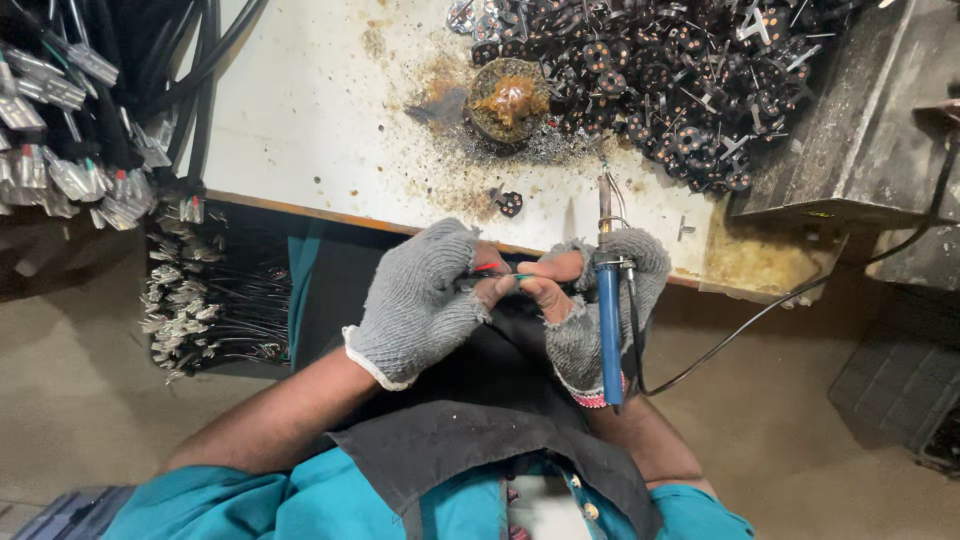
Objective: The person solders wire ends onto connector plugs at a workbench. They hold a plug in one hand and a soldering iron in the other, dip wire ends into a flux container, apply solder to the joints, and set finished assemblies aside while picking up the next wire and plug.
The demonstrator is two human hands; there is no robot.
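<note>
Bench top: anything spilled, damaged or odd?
Yes. Brown stains and dark grit spread over the white bench around the flux tin. One black plug insert lies apart from the pile, near the edge.

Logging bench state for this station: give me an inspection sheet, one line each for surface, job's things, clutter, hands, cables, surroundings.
Surface: white bench top, stained brown and sooty around the middle.
Job's things: blue-handled soldering iron, tip up; thin red and green wires pinched between both hands' fingertips.
Clutter: round tin of brown paste; heap of small black pinned parts; one stray black part.
Hands: left hand and right hand in grey fingerless knit gloves; right also holds the iron.
Cables: iron's black cord runs right; bundles of terminal-tipped black leads hang at left.
Surroundings: grimy grey metal box at right; floor below.
</note>
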